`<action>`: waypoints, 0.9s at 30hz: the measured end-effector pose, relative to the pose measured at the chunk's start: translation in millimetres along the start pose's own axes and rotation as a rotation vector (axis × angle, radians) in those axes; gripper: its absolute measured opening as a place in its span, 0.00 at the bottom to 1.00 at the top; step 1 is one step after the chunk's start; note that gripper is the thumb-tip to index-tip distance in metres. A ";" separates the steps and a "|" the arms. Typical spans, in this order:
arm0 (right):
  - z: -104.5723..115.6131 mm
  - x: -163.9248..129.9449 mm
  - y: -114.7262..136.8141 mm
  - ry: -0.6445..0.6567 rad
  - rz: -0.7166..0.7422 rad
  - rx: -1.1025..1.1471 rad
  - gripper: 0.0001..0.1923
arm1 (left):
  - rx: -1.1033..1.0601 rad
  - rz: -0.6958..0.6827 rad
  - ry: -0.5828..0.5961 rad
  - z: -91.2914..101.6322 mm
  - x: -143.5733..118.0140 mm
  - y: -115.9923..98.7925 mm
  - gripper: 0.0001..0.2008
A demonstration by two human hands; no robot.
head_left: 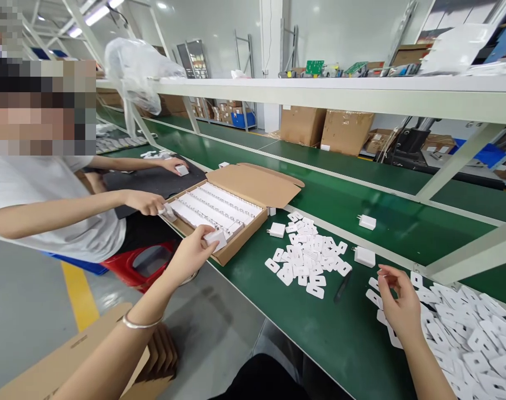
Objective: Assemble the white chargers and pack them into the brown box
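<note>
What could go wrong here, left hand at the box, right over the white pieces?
1. The left hand pinches a white charger at the cardboard box corner, beyond the green belt edge; a slip likely drops it.
2. The co-worker's hand reaches into that box; hands may collide.
3. The right hand could scatter the loose white pieces.

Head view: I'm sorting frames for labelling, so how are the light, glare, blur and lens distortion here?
Head view: bright, even overhead light, soft shadows only. Mild sheen on the green belt. The shelf beam bows and edges stretch, a wide-lens effect. Left hand at the open carton and right hand over the white tabs are sharp; the co-worker's face is pixelated.
</note>
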State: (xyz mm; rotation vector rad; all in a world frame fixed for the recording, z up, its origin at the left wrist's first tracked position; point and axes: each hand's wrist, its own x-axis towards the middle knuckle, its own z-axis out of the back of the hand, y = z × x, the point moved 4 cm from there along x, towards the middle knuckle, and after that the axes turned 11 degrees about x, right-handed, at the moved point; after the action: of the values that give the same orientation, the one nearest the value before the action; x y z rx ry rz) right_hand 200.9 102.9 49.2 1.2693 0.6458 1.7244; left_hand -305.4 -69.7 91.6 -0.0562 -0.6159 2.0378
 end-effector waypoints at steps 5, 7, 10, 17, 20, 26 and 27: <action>-7.8 0.3 7.8 0.047 0.077 -0.057 0.13 | 0.004 -0.080 0.133 -4.2 11.6 4.9 0.19; -18.9 -0.8 18.6 0.102 0.136 -0.070 0.12 | -0.025 -0.113 0.169 -4.6 14.9 6.4 0.19; -45.5 -6.4 40.4 0.260 0.215 -0.073 0.10 | -0.039 -0.192 0.220 0.8 19.1 12.3 0.19; -143.2 -23.6 112.5 0.598 0.360 -0.006 0.09 | -0.028 -0.234 0.169 40.7 28.7 41.8 0.21; -210.6 -14.8 151.9 0.622 0.374 0.045 0.13 | -0.062 -0.190 0.080 51.8 27.5 48.1 0.23; -343.7 11.2 198.5 0.762 0.386 -0.109 0.18 | -0.154 -0.228 0.021 43.3 20.1 43.2 0.17; -356.0 12.0 199.3 0.793 0.384 -0.120 0.20 | -0.153 -0.238 0.029 39.5 18.9 42.1 0.16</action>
State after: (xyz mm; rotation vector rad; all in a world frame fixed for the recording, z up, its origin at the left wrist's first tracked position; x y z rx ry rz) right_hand -201.1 47.8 93.2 0.6094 0.7478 2.5723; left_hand -360.2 -86.9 111.2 -0.0977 -0.7238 1.7560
